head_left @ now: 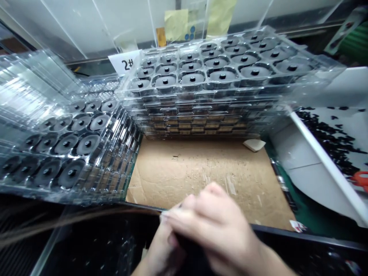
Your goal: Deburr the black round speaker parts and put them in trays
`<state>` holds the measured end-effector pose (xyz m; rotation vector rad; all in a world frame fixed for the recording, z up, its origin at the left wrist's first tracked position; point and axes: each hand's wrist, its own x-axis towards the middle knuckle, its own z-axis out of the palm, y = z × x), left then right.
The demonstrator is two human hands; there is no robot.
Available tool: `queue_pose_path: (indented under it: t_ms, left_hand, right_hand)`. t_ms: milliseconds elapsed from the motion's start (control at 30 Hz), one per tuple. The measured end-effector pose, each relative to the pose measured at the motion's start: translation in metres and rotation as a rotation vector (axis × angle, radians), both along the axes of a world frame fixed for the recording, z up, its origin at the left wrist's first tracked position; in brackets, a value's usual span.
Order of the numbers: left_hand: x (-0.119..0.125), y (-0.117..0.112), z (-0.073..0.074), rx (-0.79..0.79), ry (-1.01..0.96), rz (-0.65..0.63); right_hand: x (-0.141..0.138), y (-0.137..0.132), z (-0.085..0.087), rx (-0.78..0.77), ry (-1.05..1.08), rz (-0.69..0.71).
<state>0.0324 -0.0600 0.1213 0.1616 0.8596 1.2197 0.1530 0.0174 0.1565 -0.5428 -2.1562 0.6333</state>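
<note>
Dark object (186, 245) — gripped between left hand (162, 257) and right hand (215, 226), fingers pressed together, shape mostly hidden.

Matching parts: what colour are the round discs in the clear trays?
The round discs look dark grey, head view.

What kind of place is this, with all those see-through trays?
It looks like a factory workroom: stacked plastic trays of dark round parts, a cardboard sheet, and a 2# label.

The black piece (189, 249) was between the left hand (162, 255) and the right hand (215, 226), and the fingers covered most of it, so its shape was hard to see. It lay just below the black rim (276, 232).
</note>
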Motion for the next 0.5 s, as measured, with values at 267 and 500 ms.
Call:
queue_pose_path:
  t_ms: [267,500]
  left_hand:
    - [-0.009,-0.002,0.001,-0.013,-0.09,0.168]
    - [-0.003,0.003,0.003,-0.035,-0.095,0.128]
  right_hand:
    - [0.03,0.0,-0.09,-0.473,-0.285,-0.228]
    - [0.024,-0.013,-0.043,-0.468,-0.159,-0.372]
